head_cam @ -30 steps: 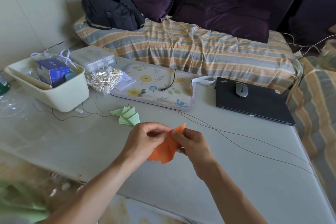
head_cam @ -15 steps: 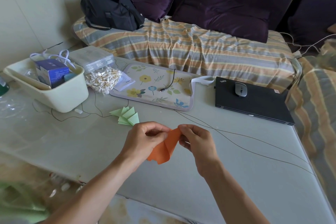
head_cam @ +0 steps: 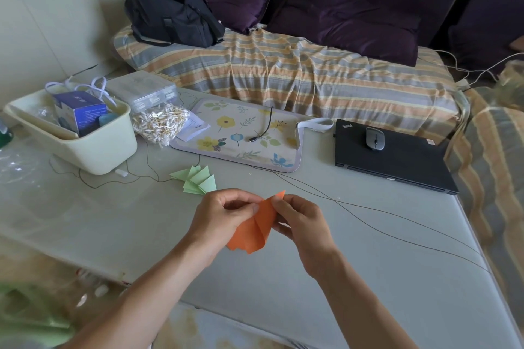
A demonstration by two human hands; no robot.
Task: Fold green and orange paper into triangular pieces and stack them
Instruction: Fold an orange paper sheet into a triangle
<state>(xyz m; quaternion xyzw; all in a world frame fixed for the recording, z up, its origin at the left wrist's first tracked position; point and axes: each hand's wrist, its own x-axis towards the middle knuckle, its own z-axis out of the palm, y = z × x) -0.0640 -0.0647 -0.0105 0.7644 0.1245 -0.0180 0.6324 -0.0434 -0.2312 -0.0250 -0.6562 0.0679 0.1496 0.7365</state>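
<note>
An orange paper (head_cam: pixel 255 228), partly folded and curled, hangs in the air above the grey table (head_cam: pixel 368 278). My left hand (head_cam: pixel 224 218) pinches its upper left edge between thumb and fingers. My right hand (head_cam: pixel 300 221) pinches its upper right corner, where a small orange tip sticks up. Behind my hands, a fanned stack of folded green paper triangles (head_cam: pixel 197 180) lies on the table, apart from both hands.
A cream plastic tub (head_cam: pixel 93 150) with a blue box stands at the left. Beside it lie a bag of cotton swabs (head_cam: pixel 160 123), a floral mat (head_cam: pixel 243 136) and a closed black laptop (head_cam: pixel 397 161) with a mouse. Thin cables (head_cam: pixel 368 224) cross the table. A striped sofa lies behind.
The orange paper has been turned and curled between my hands; its lower part now hangs rounder and a small tip shows at the top. The green stack has stayed put.
</note>
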